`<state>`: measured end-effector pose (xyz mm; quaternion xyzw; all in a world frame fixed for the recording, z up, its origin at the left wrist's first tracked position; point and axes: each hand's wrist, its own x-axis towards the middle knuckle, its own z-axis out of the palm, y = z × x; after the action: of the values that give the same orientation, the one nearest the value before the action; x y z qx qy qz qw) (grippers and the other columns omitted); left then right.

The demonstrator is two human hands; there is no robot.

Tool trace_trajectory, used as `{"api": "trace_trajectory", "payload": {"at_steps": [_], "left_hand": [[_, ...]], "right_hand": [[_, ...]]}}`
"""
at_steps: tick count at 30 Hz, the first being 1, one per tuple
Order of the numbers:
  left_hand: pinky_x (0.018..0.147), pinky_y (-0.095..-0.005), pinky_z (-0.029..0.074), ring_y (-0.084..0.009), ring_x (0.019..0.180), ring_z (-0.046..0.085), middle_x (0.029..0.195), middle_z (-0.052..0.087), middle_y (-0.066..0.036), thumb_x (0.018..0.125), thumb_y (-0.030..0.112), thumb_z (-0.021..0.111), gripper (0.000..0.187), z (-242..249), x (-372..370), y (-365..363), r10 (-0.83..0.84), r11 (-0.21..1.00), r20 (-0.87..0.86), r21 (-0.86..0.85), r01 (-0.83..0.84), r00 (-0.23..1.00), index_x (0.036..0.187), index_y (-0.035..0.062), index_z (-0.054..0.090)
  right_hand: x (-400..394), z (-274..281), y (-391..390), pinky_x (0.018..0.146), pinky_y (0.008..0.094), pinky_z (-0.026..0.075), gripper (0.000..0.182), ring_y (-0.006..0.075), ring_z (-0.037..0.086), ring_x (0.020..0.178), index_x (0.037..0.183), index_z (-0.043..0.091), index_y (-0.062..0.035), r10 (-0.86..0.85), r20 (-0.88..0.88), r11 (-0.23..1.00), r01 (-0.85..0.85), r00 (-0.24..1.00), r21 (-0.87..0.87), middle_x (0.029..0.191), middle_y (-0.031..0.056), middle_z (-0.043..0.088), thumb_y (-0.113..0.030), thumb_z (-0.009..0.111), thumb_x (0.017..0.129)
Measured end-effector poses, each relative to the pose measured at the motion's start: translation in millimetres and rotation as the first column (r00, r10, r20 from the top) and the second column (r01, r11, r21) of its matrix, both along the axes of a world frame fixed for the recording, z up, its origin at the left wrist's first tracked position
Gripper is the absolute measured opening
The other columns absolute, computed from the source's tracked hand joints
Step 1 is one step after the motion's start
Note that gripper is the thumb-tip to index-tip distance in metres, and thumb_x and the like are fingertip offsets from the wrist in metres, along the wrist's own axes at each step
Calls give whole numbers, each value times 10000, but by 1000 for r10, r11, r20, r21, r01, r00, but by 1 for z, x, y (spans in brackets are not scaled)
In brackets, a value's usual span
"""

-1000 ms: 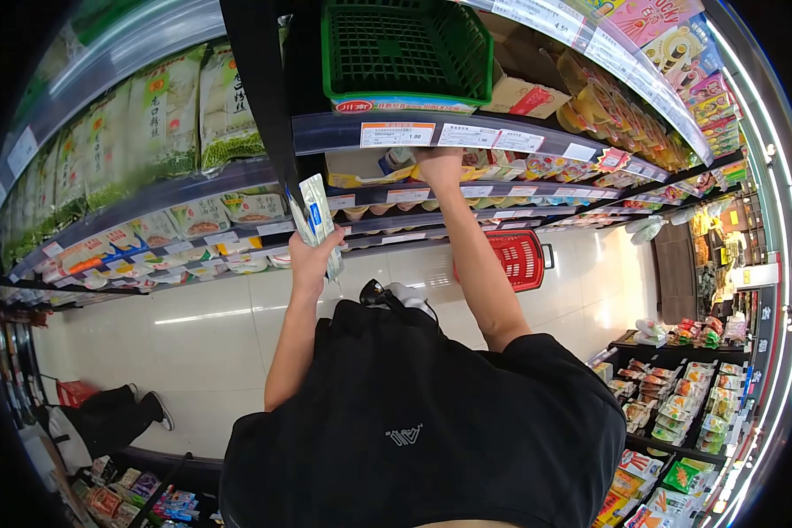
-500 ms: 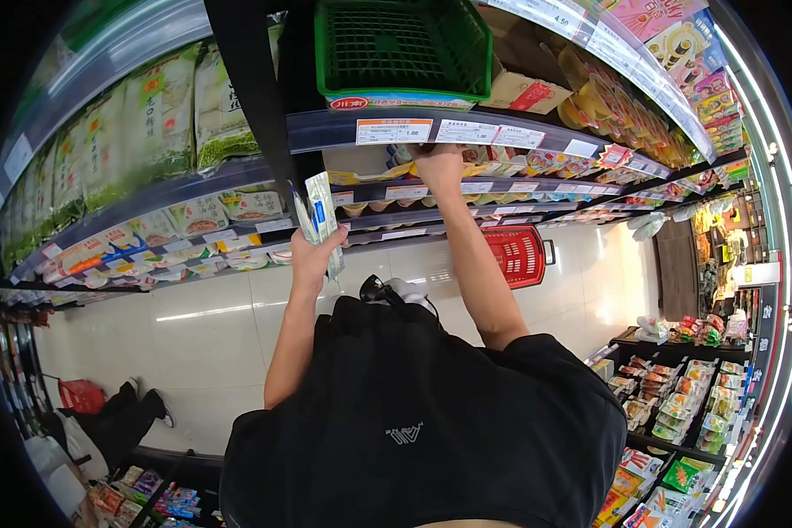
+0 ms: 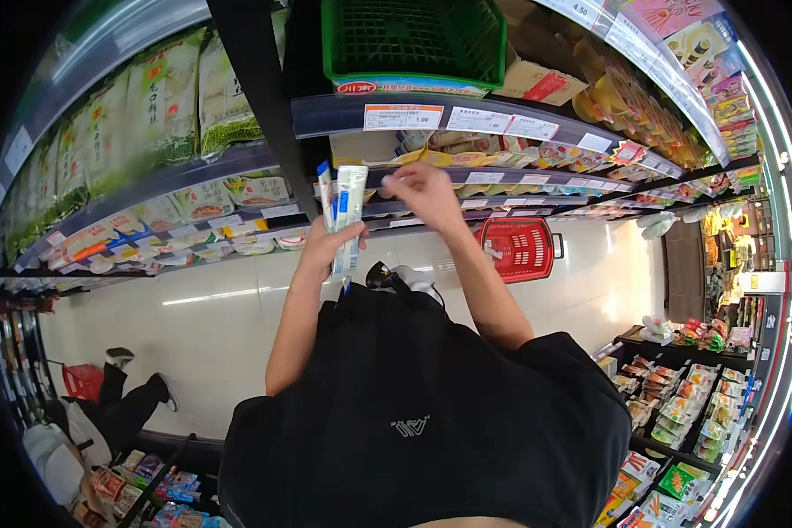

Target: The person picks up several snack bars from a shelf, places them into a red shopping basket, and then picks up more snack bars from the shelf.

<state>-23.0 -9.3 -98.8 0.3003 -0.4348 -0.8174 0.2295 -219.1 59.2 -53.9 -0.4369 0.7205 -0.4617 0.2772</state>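
In the head view, my left hand grips several slim, long packets, pale green and white with blue patches, standing nearly upright in front of the lower shelves. To the right of their upper ends is my right hand, its fingers curled in and slightly blurred; nothing shows in them. Behind it runs a shelf of small yellow and colourful packs. Above both hands stands a green plastic basket on a shelf with price labels.
A red shopping basket rests on the floor to the right. Bagged noodles fill the left shelf. Display racks with packaged food stand at lower right. Another person's legs and a red basket are at lower left.
My right hand has come out from under the shelf edge, down and left toward the packets. My left hand with the packets has shifted slightly right, and the packets' faces have turned more into view.
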Motion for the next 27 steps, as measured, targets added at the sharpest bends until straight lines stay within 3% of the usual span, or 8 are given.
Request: {"api": "trace_trajectory", "payload": {"at_steps": [3,7,10,17,18,22,25,27], "left_hand": [[576,-292,494,-175,631,613,782,625,-115,790,115,684,226,1,-6,3,-127,991,14,35,127,992,930,-26,575],[592,-306,511,-188,644,620,824,631,-129,819,143,659,295,-2,-7,9,-185,982,-53,21,186,981,1025,-29,535],[594,-315,517,-233,693,635,891,613,-166,850,325,618,421,2,-2,14,-215,970,-169,77,230,962,1076,-9,496],[525,-248,456,-155,610,580,892,625,-166,831,148,638,297,9,-3,10,-270,937,-268,149,317,925,1037,-18,505],[506,-237,428,-136,594,556,880,622,-150,800,123,665,294,11,-6,11,-236,963,-189,82,255,953,1014,-14,516],[555,-240,445,-137,636,568,848,609,-83,677,123,773,374,34,-18,15,-123,961,154,-227,157,980,952,-15,561],[655,-272,484,-152,729,600,874,622,-69,633,161,803,453,55,-32,19,-68,818,285,-533,217,956,975,-31,577],[497,-234,436,-79,590,526,733,586,-30,654,125,794,367,67,-44,26,63,592,274,-784,186,960,902,3,553]], "right_hand": [[34,5,2,515,213,433,261,66,555,609,923,613,26,131,428,991,-136,894,-18,746,47,645,-187,695,797],[29,7,5,517,197,418,260,52,554,643,971,615,22,97,422,993,-118,901,24,796,31,641,-150,695,792],[13,-8,6,507,194,419,179,63,562,645,975,626,-15,100,654,976,53,750,-209,826,24,649,-71,654,807],[-4,-30,24,496,233,433,130,105,561,622,906,594,-64,295,808,900,136,509,-414,841,60,625,-144,657,825],[-4,-27,25,574,257,473,248,139,603,742,1025,577,-45,427,778,860,59,462,-507,957,100,626,-178,651,829],[2,-13,44,811,341,498,481,204,597,991,1241,448,14,390,845,880,123,366,-459,1120,139,596,-201,620,846],[8,-18,57,801,332,509,421,192,612,950,1204,484,16,269,805,941,33,529,-337,1096,129,607,-178,610,852],[3,-29,63,767,312,524,314,181,628,900,1123,547,24,153,810,968,78,567,-238,1043,115,630,-146,594,863]]}}
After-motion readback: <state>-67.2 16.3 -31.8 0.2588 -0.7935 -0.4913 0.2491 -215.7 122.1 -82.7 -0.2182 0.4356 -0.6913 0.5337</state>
